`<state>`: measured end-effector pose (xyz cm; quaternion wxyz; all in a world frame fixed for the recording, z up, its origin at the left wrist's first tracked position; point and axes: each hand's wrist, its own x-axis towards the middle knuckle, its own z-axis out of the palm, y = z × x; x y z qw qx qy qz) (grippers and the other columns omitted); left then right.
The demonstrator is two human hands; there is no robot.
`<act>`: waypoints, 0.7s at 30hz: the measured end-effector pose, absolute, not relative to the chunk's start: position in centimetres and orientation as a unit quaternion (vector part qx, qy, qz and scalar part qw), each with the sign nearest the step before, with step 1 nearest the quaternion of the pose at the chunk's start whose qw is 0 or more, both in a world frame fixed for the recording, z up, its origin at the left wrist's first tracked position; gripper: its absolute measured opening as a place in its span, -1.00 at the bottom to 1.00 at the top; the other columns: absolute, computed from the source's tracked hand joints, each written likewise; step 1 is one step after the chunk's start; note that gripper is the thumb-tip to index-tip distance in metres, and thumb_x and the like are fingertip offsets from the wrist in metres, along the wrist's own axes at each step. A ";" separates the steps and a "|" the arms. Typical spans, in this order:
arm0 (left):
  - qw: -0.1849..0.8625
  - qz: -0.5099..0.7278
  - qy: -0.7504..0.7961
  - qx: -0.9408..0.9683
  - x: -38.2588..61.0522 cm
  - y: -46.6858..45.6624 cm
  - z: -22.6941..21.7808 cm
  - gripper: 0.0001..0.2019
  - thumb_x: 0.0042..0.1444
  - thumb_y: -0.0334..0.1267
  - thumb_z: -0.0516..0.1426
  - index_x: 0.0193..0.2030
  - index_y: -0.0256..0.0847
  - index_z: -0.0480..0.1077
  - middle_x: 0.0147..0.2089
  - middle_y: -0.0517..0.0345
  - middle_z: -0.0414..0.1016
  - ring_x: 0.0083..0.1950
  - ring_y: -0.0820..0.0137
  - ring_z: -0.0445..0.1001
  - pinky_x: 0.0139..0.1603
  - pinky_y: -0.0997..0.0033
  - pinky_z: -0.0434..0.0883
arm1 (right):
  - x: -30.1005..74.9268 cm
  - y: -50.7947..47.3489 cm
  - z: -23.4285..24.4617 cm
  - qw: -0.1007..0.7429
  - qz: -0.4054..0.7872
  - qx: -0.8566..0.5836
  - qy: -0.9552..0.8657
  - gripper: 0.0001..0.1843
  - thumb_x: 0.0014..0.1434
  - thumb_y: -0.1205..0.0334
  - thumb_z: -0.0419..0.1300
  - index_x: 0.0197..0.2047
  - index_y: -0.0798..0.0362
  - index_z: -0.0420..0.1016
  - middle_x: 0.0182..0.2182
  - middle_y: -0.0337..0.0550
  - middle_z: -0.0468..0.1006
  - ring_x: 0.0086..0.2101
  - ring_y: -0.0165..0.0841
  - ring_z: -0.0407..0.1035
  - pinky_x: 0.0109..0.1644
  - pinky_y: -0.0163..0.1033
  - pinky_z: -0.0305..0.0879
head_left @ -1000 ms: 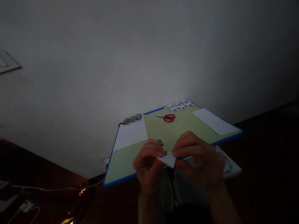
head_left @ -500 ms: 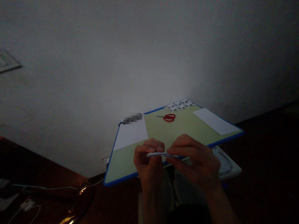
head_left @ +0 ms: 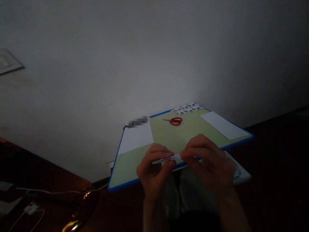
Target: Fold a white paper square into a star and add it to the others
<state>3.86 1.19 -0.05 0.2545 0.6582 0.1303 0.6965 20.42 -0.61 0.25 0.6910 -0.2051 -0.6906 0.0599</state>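
My left hand point(head_left: 154, 172) and my right hand point(head_left: 209, 166) pinch a small folded white paper piece point(head_left: 166, 159) between thumbs and fingertips. I see the piece edge-on, held just above the near edge of a green board with a blue rim point(head_left: 173, 137). Both hands are closed on the paper, fingertips nearly meeting in the middle.
On the board lie red-handled scissors point(head_left: 174, 121), a white sheet point(head_left: 136, 139) at the left, another white sheet point(head_left: 224, 125) at the right, and several folded white paper shapes point(head_left: 187, 108) at the far edge. A white wall stands behind. White cables point(head_left: 36, 199) lie at lower left.
The folded paper turned from showing a triangular face to lying edge-on between my fingertips. Both hands shifted slightly, staying closed on it.
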 end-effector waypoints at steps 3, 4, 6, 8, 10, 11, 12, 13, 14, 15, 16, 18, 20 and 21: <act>0.226 0.695 0.121 0.672 3.7 0.9 0.3 -0.82 0.21 -0.43 0.38 -0.08 -0.13 0.63 -0.22 0.14 0.61 -0.16 0.32 0.53 -0.13 0.29 0.47 | 20.6 -0.6 0.1 0.673 0.063 -0.209 -0.706 -0.70 0.30 0.53 0.36 0.02 0.01 0.63 -0.22 -0.21 0.52 -0.22 -0.36 0.45 -0.16 -0.20 0.42; 0.219 0.693 0.119 0.677 3.7 0.9 0.4 -0.84 0.21 -0.43 0.38 -0.10 -0.14 0.63 -0.23 0.14 0.61 -0.17 0.32 0.53 -0.14 0.30 0.47 | 20.7 -0.6 0.1 0.672 0.066 -0.208 -0.708 -0.71 0.31 0.53 0.35 0.02 0.01 0.63 -0.22 -0.21 0.51 -0.21 -0.36 0.44 -0.17 -0.20 0.41; 0.208 0.688 0.120 0.684 3.6 0.7 0.6 -0.86 0.21 -0.43 0.38 -0.13 -0.16 0.61 -0.24 0.15 0.60 -0.18 0.33 0.53 -0.16 0.30 0.46 | 20.7 -0.6 0.0 0.672 0.069 -0.204 -0.709 -0.71 0.31 0.53 0.35 0.02 0.02 0.63 -0.23 -0.22 0.51 -0.22 -0.36 0.44 -0.18 -0.21 0.40; 0.194 0.687 0.125 0.689 3.6 0.6 0.7 -0.87 0.22 -0.42 0.37 -0.14 -0.15 0.60 -0.25 0.16 0.60 -0.19 0.34 0.53 -0.17 0.29 0.46 | 20.7 -0.7 0.0 0.673 0.070 -0.203 -0.708 -0.71 0.31 0.54 0.34 0.01 0.02 0.63 -0.23 -0.22 0.51 -0.22 -0.36 0.44 -0.18 -0.21 0.40; 0.180 0.685 0.133 0.693 3.5 0.5 0.8 -0.87 0.23 -0.41 0.37 -0.14 -0.13 0.60 -0.25 0.17 0.60 -0.20 0.33 0.53 -0.17 0.28 0.47 | 20.7 -0.7 -0.1 0.672 0.071 -0.207 -0.708 -0.72 0.32 0.53 0.34 0.00 0.01 0.63 -0.23 -0.22 0.51 -0.22 -0.36 0.44 -0.18 -0.21 0.40; 0.175 0.682 0.136 0.697 3.5 0.4 0.9 -0.88 0.23 -0.41 0.36 -0.14 -0.13 0.59 -0.26 0.17 0.61 -0.20 0.33 0.53 -0.17 0.27 0.47 | 20.6 -0.7 -0.1 0.671 0.071 -0.209 -0.708 -0.73 0.32 0.52 0.34 0.00 0.01 0.63 -0.23 -0.22 0.51 -0.22 -0.36 0.44 -0.17 -0.20 0.40; 0.170 0.680 0.138 0.700 3.5 0.3 1.0 -0.89 0.24 -0.41 0.36 -0.15 -0.13 0.59 -0.26 0.18 0.61 -0.21 0.33 0.53 -0.17 0.27 0.48 | 20.6 -0.7 -0.1 0.670 0.071 -0.210 -0.708 -0.73 0.32 0.52 0.34 0.00 0.00 0.63 -0.23 -0.22 0.51 -0.22 -0.36 0.44 -0.17 -0.20 0.40; 0.167 0.679 0.141 0.701 3.5 0.3 1.0 -0.89 0.25 -0.41 0.35 -0.15 -0.13 0.59 -0.26 0.17 0.61 -0.21 0.33 0.53 -0.17 0.26 0.48 | 20.6 -0.7 -0.2 0.670 0.070 -0.211 -0.708 -0.73 0.32 0.52 0.35 0.00 0.00 0.63 -0.23 -0.22 0.51 -0.22 -0.36 0.44 -0.17 -0.20 0.40; 0.164 0.677 0.142 0.703 3.5 0.2 1.0 -0.90 0.25 -0.40 0.35 -0.15 -0.14 0.58 -0.26 0.17 0.61 -0.21 0.33 0.53 -0.17 0.26 0.48 | 20.6 -0.7 -0.2 0.669 0.068 -0.210 -0.709 -0.73 0.31 0.52 0.35 0.00 0.00 0.63 -0.22 -0.22 0.51 -0.22 -0.36 0.44 -0.17 -0.20 0.40; 0.163 0.678 0.143 0.703 3.5 0.1 1.0 -0.90 0.25 -0.40 0.34 -0.15 -0.14 0.58 -0.26 0.17 0.61 -0.21 0.32 0.53 -0.16 0.25 0.47 | 20.6 -0.7 -0.2 0.670 0.068 -0.209 -0.709 -0.73 0.31 0.52 0.35 -0.01 0.00 0.63 -0.22 -0.22 0.51 -0.22 -0.36 0.44 -0.17 -0.20 0.40; 0.162 0.679 0.144 0.701 3.5 0.1 1.0 -0.90 0.25 -0.40 0.34 -0.15 -0.15 0.58 -0.26 0.16 0.61 -0.20 0.32 0.52 -0.16 0.25 0.47 | 20.6 -0.7 -0.2 0.671 0.068 -0.206 -0.709 -0.73 0.31 0.52 0.35 -0.01 0.00 0.63 -0.22 -0.22 0.51 -0.22 -0.36 0.44 -0.17 -0.19 0.40; 0.168 0.682 0.144 0.697 3.6 0.0 1.0 -0.90 0.24 -0.42 0.35 -0.16 -0.16 0.58 -0.26 0.16 0.60 -0.19 0.32 0.52 -0.14 0.25 0.46 | 20.6 -0.7 -0.2 0.673 0.071 -0.203 -0.707 -0.73 0.31 0.52 0.35 0.00 0.00 0.63 -0.22 -0.22 0.51 -0.22 -0.36 0.44 -0.18 -0.19 0.40; 0.175 0.687 0.140 0.691 3.7 0.0 0.9 -0.90 0.23 -0.43 0.35 -0.16 -0.16 0.59 -0.26 0.16 0.60 -0.19 0.32 0.52 -0.14 0.25 0.46 | 20.6 -0.7 -0.1 0.676 0.071 -0.199 -0.706 -0.73 0.31 0.52 0.35 0.00 0.01 0.63 -0.23 -0.22 0.51 -0.22 -0.36 0.44 -0.17 -0.19 0.40; 0.177 0.690 0.139 0.688 3.8 0.1 0.8 -0.90 0.23 -0.42 0.35 -0.16 -0.16 0.59 -0.26 0.16 0.61 -0.19 0.32 0.52 -0.13 0.25 0.46 | 20.6 -0.7 -0.1 0.676 0.071 -0.199 -0.706 -0.74 0.31 0.52 0.35 -0.01 0.01 0.63 -0.23 -0.22 0.51 -0.22 -0.36 0.44 -0.17 -0.19 0.41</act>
